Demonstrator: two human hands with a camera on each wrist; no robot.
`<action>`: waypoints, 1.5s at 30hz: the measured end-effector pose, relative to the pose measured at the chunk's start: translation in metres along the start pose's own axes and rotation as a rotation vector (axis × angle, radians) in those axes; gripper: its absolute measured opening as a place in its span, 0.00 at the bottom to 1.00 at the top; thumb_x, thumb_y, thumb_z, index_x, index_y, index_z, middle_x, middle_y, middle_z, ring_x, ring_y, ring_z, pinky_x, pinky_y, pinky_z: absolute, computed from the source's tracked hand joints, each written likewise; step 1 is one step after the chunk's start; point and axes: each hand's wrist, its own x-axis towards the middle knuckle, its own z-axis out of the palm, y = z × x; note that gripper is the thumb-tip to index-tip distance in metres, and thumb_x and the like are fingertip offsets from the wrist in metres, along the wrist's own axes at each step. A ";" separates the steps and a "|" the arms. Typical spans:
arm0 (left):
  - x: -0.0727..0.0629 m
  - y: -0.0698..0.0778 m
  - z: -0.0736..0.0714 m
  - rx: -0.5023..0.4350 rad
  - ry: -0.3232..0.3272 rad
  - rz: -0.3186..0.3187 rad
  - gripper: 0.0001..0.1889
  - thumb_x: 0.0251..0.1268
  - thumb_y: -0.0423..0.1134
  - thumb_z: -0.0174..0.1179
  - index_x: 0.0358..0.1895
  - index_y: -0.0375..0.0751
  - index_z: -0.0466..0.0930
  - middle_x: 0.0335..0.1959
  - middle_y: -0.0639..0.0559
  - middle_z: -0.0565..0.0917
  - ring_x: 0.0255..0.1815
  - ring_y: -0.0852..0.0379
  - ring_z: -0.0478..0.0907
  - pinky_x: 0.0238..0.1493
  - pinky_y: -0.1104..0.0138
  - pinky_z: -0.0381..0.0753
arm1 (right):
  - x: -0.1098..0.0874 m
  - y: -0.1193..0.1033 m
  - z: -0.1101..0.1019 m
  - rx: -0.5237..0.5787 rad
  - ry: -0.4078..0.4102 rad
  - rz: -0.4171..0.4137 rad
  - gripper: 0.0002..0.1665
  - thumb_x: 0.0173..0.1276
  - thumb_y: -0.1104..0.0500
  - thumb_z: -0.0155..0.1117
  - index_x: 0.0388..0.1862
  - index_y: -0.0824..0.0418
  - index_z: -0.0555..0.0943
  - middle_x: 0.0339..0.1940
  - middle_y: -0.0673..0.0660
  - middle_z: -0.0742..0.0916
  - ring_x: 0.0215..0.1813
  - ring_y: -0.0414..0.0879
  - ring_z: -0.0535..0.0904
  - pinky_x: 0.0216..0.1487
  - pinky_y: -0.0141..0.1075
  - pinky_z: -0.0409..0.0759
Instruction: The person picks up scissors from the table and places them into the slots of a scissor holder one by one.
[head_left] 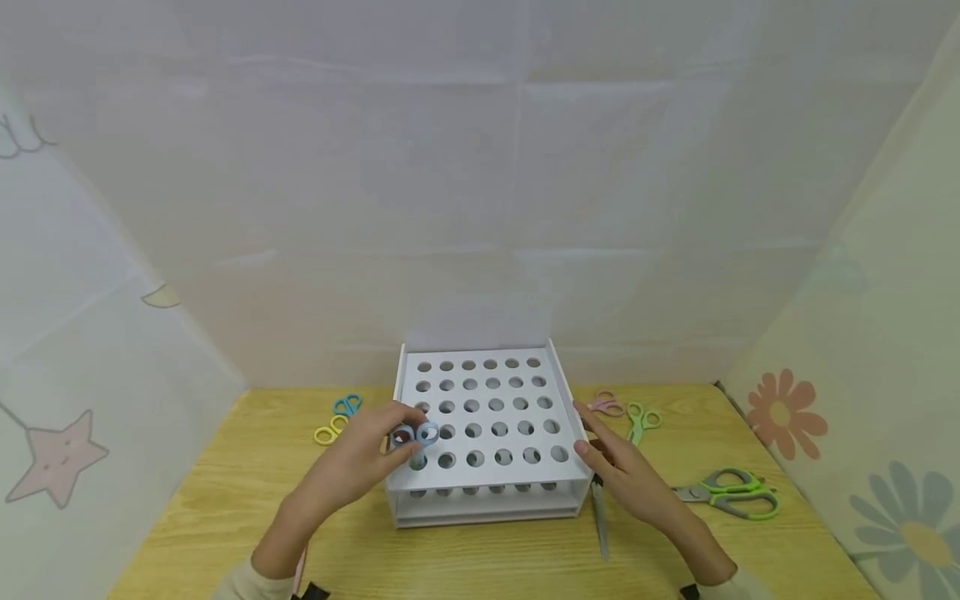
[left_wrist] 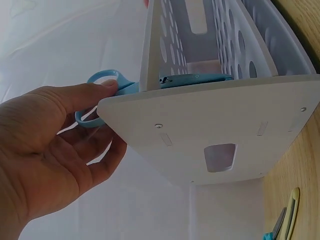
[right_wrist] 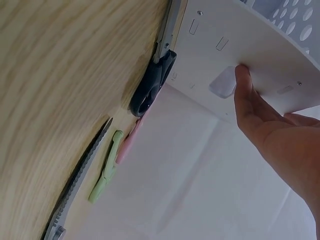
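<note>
A white rack (head_left: 483,477) with rows of round holes stands on the table between both hands. My left hand (head_left: 345,467) pinches the handles of light blue scissors (left_wrist: 131,88) between thumb and fingers. They point down through a hole at the rack's front left corner, and their covered blade part shows under the top panel in the left wrist view. Against the rack's right side wall rests my right hand (head_left: 630,479), its fingers (right_wrist: 245,97) extended along the outer panel near a cut-out and its thumb by the top edge.
Left of the rack lie blue scissors (head_left: 347,406) and yellow scissors (head_left: 331,430). On the right are pink scissors (head_left: 606,406), small green scissors (head_left: 637,422), large green-and-grey scissors (head_left: 723,492) and black-handled scissors (right_wrist: 150,85) close to the rack's base. Fabric walls surround the table.
</note>
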 end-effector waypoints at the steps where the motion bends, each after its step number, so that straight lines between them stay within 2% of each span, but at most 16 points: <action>1: 0.000 0.000 0.001 0.016 -0.007 0.003 0.16 0.61 0.27 0.72 0.50 0.39 0.83 0.50 0.52 0.85 0.47 0.58 0.81 0.48 0.62 0.82 | 0.000 0.000 0.000 0.003 0.002 -0.002 0.36 0.84 0.54 0.50 0.85 0.46 0.52 0.75 0.64 0.69 0.58 0.51 0.81 0.52 0.39 0.81; 4: 0.001 -0.001 0.005 0.051 -0.022 0.012 0.15 0.61 0.28 0.72 0.49 0.40 0.84 0.48 0.54 0.86 0.50 0.58 0.81 0.50 0.61 0.81 | 0.000 -0.001 0.001 0.008 0.010 -0.010 0.36 0.84 0.55 0.50 0.85 0.48 0.52 0.74 0.65 0.70 0.58 0.52 0.81 0.52 0.39 0.81; 12: -0.001 -0.005 0.010 0.080 -0.011 0.053 0.13 0.60 0.27 0.73 0.45 0.44 0.84 0.40 0.58 0.84 0.40 0.63 0.80 0.41 0.66 0.81 | -0.001 -0.005 0.001 -0.027 0.020 -0.007 0.36 0.84 0.53 0.51 0.84 0.47 0.53 0.74 0.63 0.71 0.58 0.48 0.82 0.52 0.38 0.81; 17: -0.003 -0.004 0.009 0.076 -0.015 0.050 0.12 0.61 0.29 0.73 0.45 0.45 0.84 0.40 0.59 0.84 0.41 0.63 0.81 0.42 0.66 0.81 | -0.001 -0.007 0.002 -0.033 0.019 -0.002 0.35 0.84 0.53 0.51 0.84 0.50 0.54 0.75 0.63 0.71 0.58 0.49 0.82 0.53 0.38 0.81; 24: -0.004 -0.003 0.007 0.081 -0.027 0.027 0.11 0.63 0.30 0.72 0.46 0.45 0.84 0.42 0.60 0.84 0.45 0.63 0.80 0.44 0.65 0.82 | -0.001 -0.008 0.002 -0.038 0.020 0.004 0.35 0.84 0.52 0.51 0.84 0.50 0.54 0.75 0.63 0.71 0.60 0.49 0.81 0.54 0.38 0.80; 28: -0.006 -0.004 0.006 0.046 -0.031 0.005 0.11 0.65 0.32 0.71 0.47 0.47 0.83 0.45 0.61 0.83 0.48 0.60 0.80 0.47 0.62 0.80 | -0.002 -0.009 0.000 -0.065 0.006 0.010 0.36 0.83 0.52 0.52 0.84 0.50 0.53 0.74 0.61 0.72 0.57 0.47 0.82 0.51 0.38 0.81; 31: -0.008 -0.003 0.001 0.020 -0.028 -0.022 0.12 0.67 0.35 0.70 0.49 0.52 0.82 0.48 0.64 0.81 0.50 0.58 0.79 0.49 0.60 0.79 | -0.004 -0.010 -0.003 -0.079 -0.024 0.015 0.38 0.83 0.52 0.54 0.85 0.50 0.52 0.73 0.61 0.73 0.53 0.46 0.83 0.47 0.38 0.81; 35: -0.013 -0.002 -0.016 0.026 0.008 -0.065 0.12 0.71 0.41 0.67 0.54 0.55 0.80 0.52 0.67 0.79 0.54 0.58 0.77 0.54 0.56 0.78 | -0.004 -0.008 -0.007 -0.056 -0.068 0.017 0.40 0.82 0.54 0.56 0.85 0.51 0.51 0.73 0.61 0.72 0.51 0.47 0.82 0.46 0.38 0.81; 40: -0.017 -0.010 -0.037 0.062 0.109 -0.058 0.13 0.74 0.41 0.64 0.57 0.48 0.81 0.54 0.62 0.80 0.54 0.58 0.77 0.55 0.55 0.77 | -0.004 -0.006 -0.009 -0.032 -0.090 0.009 0.41 0.81 0.54 0.56 0.85 0.49 0.50 0.74 0.62 0.71 0.51 0.47 0.83 0.47 0.38 0.81; 45: -0.018 -0.023 -0.046 0.094 0.180 -0.044 0.11 0.74 0.37 0.63 0.55 0.47 0.82 0.52 0.58 0.82 0.52 0.54 0.79 0.52 0.56 0.77 | -0.004 -0.005 -0.009 -0.020 -0.095 0.005 0.40 0.81 0.54 0.56 0.85 0.49 0.50 0.75 0.62 0.70 0.51 0.48 0.83 0.47 0.38 0.81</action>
